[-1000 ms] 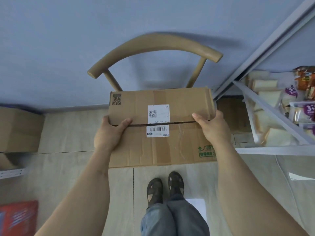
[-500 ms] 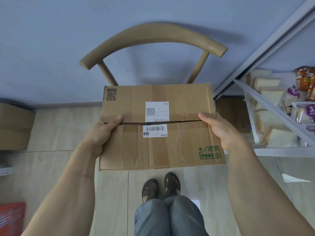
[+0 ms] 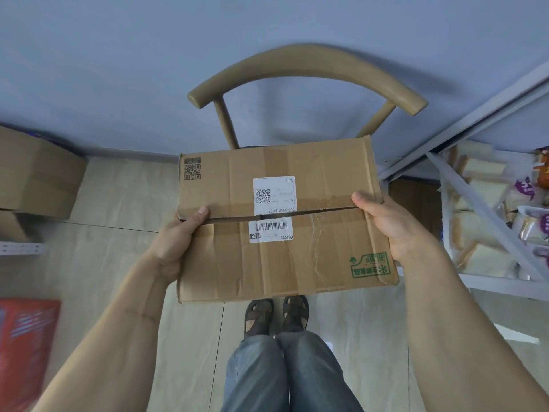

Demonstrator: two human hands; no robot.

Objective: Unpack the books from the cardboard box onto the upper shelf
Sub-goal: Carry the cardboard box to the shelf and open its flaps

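Brown taped cardboard box (image 3: 282,221), gripped at its sides by left hand (image 3: 178,236) and right hand (image 3: 389,227), had lifted nearer, flaps unopened.

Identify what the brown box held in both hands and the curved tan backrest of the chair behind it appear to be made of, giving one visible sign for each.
Brown box: corrugated cardboard, matte; creased flaps, glossy clear tape and stuck-on paper labels show it.
Curved tan chair backrest: looks like smooth wood or wood-coloured painted metal; the even satin surface shows no clear grain, so it stays open.
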